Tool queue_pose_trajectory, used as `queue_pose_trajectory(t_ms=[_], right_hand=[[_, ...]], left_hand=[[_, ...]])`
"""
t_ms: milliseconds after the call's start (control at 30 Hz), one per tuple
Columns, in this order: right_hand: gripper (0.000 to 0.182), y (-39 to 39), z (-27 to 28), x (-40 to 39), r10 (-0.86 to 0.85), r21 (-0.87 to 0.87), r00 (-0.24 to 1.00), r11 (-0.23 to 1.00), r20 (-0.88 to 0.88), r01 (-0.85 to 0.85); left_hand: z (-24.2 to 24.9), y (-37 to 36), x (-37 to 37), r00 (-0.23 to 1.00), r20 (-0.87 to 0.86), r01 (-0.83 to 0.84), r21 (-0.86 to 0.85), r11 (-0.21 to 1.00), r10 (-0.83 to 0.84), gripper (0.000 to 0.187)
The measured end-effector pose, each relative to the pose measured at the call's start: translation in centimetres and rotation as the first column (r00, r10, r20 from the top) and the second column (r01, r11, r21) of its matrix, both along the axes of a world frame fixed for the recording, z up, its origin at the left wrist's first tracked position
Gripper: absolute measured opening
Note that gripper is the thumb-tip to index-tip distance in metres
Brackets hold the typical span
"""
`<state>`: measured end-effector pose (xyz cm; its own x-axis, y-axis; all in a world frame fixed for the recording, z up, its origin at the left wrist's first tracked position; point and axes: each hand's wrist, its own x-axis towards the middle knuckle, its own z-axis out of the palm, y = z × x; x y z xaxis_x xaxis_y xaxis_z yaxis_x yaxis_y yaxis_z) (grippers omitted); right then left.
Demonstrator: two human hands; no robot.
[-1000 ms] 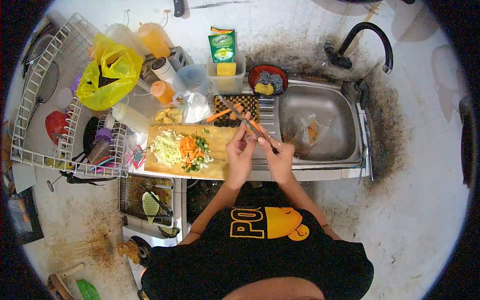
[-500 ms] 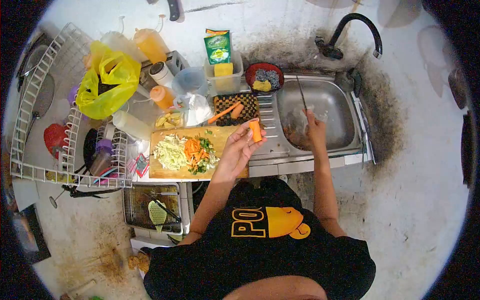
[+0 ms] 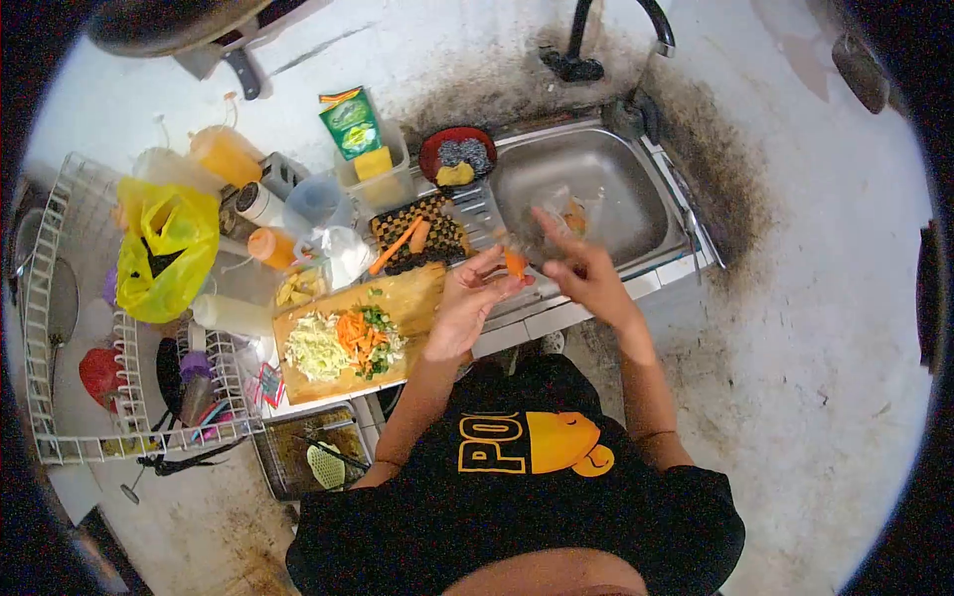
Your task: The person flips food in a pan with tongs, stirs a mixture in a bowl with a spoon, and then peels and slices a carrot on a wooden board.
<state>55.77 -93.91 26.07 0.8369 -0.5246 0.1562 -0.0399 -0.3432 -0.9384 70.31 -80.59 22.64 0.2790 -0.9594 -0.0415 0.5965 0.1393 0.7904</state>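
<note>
A short piece of carrot [image 3: 514, 264] is pinched in the fingertips of my left hand [image 3: 465, 306], above the front edge of the sink counter. My right hand [image 3: 594, 288] is close on its right, closed on a knife, with the index finger stretched forward. Motion smears the blade to a faint streak near the carrot piece. Left of my hands, a wooden cutting board [image 3: 422, 298] bears shredded cabbage [image 3: 316, 348], carrot strips [image 3: 360, 338] and chopped greens [image 3: 378, 320]. Behind it, a long carrot [image 3: 396, 245] and a shorter one [image 3: 420, 236] lie on a dark checkered basket [image 3: 452, 230].
A clear plastic bag with scraps [image 3: 573, 211] lies in the steel sink [image 3: 636, 184], below a black faucet [image 3: 571, 65]. A red bowl [image 3: 429, 159] with scrubbers stands behind. Bottles, a yellow bag [image 3: 169, 248] and a white dish rack [image 3: 129, 447] crowd the left.
My right hand has come from over the sink to beside the carrot piece, bringing the knife with it. The left hand still holds the carrot piece. The camera view has turned.
</note>
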Motion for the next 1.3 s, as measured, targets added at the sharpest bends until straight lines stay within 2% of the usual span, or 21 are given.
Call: queue_pose_trajectory(t_ms=[33, 67, 100, 133, 167, 333, 400, 467, 533, 567, 600, 700, 767, 800, 900, 967, 1000, 1067, 1133, 1233, 1300], right_hand=[[0.056, 0.4, 0.2, -0.2, 0.035, -0.055, 0.999, 0.998, 0.036, -0.033], [0.057, 0.8, 0.5, -0.4, 0.072, -0.111, 0.995, 0.992, 0.071, -0.063], [0.057, 1.1, 0.9, -0.6, 0.069, -0.12, 0.998, 0.99, 0.007, -0.068], [0.056, 1.0, 1.1, -0.7, 0.068, -0.13, 0.996, 0.989, -0.058, -0.075], [0.057, 0.7, 0.1, -0.7, 0.057, -0.159, 0.998, 0.986, -0.002, -0.057], [0.055, -0.1, 0.6, -1.0, 0.026, -0.199, 0.999, 0.979, -0.044, -0.035], [0.054, -0.7, 0.5, -1.1, 0.017, -0.224, 0.998, 0.974, -0.061, -0.03], [0.049, -1.4, -0.1, -1.2, -0.015, -0.268, 0.99, 0.963, -0.138, -0.023], [0.048, -1.8, 0.1, -1.1, -0.015, -0.283, 0.993, 0.959, -0.114, -0.018], [0.047, -2.1, 0.2, -1.1, -0.021, -0.302, 0.996, 0.953, -0.09, -0.007], [0.047, -2.6, -0.2, -1.1, -0.016, -0.3, 0.996, 0.954, -0.09, -0.012], [0.046, -4.0, -1.4, -1.0, 0.042, -0.197, 0.993, 0.978, -0.108, -0.063], [0.046, -4.5, -1.6, -0.9, 0.103, -0.062, 0.991, 0.993, 0.08, -0.098], [0.046, -4.8, -1.3, -1.0, 0.111, -0.06, 0.99, 0.992, 0.082, -0.107], [0.05, -5.7, -0.4, -1.5, 0.183, -0.012, 0.981, 0.983, 0.058, -0.183], [0.054, -6.2, -0.8, -1.8, 0.141, -0.283, 0.988, 0.952, 0.062, -0.118], [0.054, -6.5, -0.5, -2.0, 0.146, -0.282, 0.987, 0.952, 0.062, -0.123], [0.057, -7.2, 0.5, -2.3, 0.147, -0.171, 0.969, 0.968, -0.2, -0.182], [0.057, -7.6, 0.9, -2.4, 0.141, -0.163, 0.962, 0.97, -0.234, -0.182], [0.057, -8.5, 1.3, -2.5, 0.132, -0.182, 0.951, 0.965, -0.279, -0.187], [0.057, -9.2, 0.8, -2.4, 0.134, -0.205, 0.948, 0.959, -0.288, -0.197]], left_hand=[[0.1, -0.3, -0.3, 1.0, 0.0, 0.012, 0.003, 1.0, -0.012, 0.052], [0.4, -0.5, -0.8, 0.999, 0.005, -0.053, 0.002, 0.999, 0.053, 0.05], [0.7, -0.7, -1.1, 0.993, 0.01, -0.119, 0.001, 0.993, 0.119, 0.049], [1.0, -1.0, -1.2, 0.993, 0.013, -0.114, 0.002, 0.994, 0.114, 0.049], [1.3, -1.2, -1.3, 0.993, 0.056, -0.109, 0.024, 0.994, 0.107, 0.049], [1.2, -2.0, -1.2, 0.978, 0.179, -0.114, 0.054, 0.992, 0.102, 0.048], [2.0, -2.4, -1.6, 0.96, 0.227, -0.182, 0.051, 0.982, 0.166, 0.045], [2.1, -2.9, -1.8, 0.957, 0.228, -0.196, 0.045, 0.98, 0.181, 0.042], [2.3, -3.3, -2.0, 0.955, 0.226, -0.208, 0.041, 0.977, 0.193, 0.04], [2.5, -3.4, -1.9, 0.953, 0.282, -0.137, 0.068, 0.988, 0.112, 0.036], [2.7, -3.5, -1.9, 0.942, 0.334, -0.068, 0.099, 0.993, 0.031, 0.032], [2.6, -4.3, -2.8, 0.952, 0.297, -0.102, 0.069, 0.992, 0.077, 0.025], [3.0, -5.3, -3.7, 0.963, 0.243, -0.138, 0.061, 0.989, 0.119, 0.024], [3.1, -5.7, -4.0, 0.97, 0.187, -0.167, 0.048, 0.985, 0.155, 0.024], [1.2, -6.1, -3.5, 0.964, 0.214, -0.172, 0.057, 0.983, 0.157, 0.031], [1.3, -6.7, -3.8, 0.956, 0.221, -0.213, 0.055, 0.976, 0.196, 0.036], [1.5, -7.0, -4.1, 0.948, 0.226, -0.242, 0.054, 0.969, 0.224, 0.042], [1.5, -7.7, -4.3, 0.945, 0.226, -0.254, 0.056, 0.966, 0.235, 0.046], [1.4, -8.3, -4.6, 0.941, 0.228, -0.27, 0.057, 0.961, 0.251, 0.049], [1.1, -9.1, -5.4, 0.893, 0.291, -0.377, 0.073, 0.923, 0.342, 0.044], [1.4, -9.6, -6.0, 0.865, 0.308, -0.452, 0.134, 0.882, 0.396, 0.031]])
